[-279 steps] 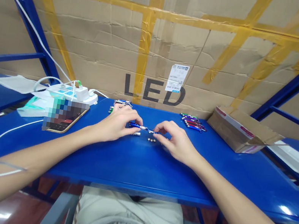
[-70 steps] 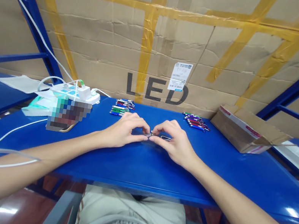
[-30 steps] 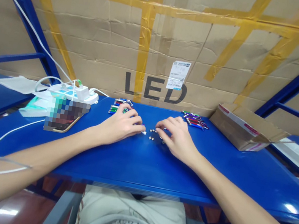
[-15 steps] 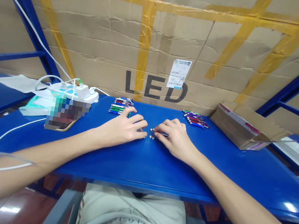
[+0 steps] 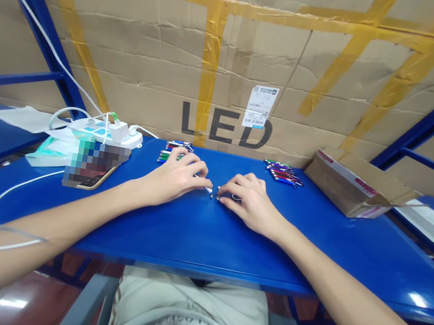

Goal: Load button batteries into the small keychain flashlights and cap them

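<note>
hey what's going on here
A person works with two bare hands at a blue table. The left hand has a small pale piece at its fingertips; the right hand is by tiny shiny metal bits. Whether either grips anything is unclear. Slim coloured tubes lie beyond each hand, a left group and a right group.

There're 2 hands [image 5: 174, 180], 2 grps tubes [image 5: 282, 175], ~3 metal bits [image 5: 211, 196], 1 ph. [image 5: 96, 168] & 1 pwr strip [image 5: 132, 140].

Parts [image 5: 211, 196] lie on the table [image 5: 187, 236] between hands [image 5: 250, 199].
</note>
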The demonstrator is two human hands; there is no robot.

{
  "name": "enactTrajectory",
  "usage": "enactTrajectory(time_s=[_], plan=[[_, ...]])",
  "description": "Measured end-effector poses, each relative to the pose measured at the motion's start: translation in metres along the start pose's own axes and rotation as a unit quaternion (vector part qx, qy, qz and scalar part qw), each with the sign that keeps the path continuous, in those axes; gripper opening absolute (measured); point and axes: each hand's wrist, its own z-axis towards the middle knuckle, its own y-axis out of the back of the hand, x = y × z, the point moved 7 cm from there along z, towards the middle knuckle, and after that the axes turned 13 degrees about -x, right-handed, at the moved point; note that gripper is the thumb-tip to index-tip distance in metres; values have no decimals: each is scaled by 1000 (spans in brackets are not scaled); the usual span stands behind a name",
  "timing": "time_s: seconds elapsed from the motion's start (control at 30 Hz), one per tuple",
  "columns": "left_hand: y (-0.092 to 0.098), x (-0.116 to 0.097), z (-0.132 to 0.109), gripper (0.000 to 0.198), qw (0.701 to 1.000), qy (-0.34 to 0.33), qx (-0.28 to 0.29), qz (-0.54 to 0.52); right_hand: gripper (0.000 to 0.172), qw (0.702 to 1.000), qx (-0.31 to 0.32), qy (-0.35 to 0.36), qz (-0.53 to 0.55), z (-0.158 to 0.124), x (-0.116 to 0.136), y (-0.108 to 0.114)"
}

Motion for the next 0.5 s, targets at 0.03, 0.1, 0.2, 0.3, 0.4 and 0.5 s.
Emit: enactTrajectory(time_s=[0.03,0.1,0.2,0.3,0.4,0.5], plan=[[-1,4,-1,28,1000,10,1,-8,21,1000,3,0,5,0,1,-1],[-2,11,-1,31,999,36,2,-21,24,1000,9,4,16,0,5,-2],[-2,21,-3,32,997,77,0,-32,27,1000,13,21,19,1,10,-5],[-1,26,-3,32,995,98,0,-34,29,999,16,28,13,2,11,-8],[-1,27,-3,32,994,102,1,-35,29,999,18,26,12,3,10,-9],[-1,26,-3,31,994,105,-1,-35,30,1000,8,22,4,4,8,-10]])
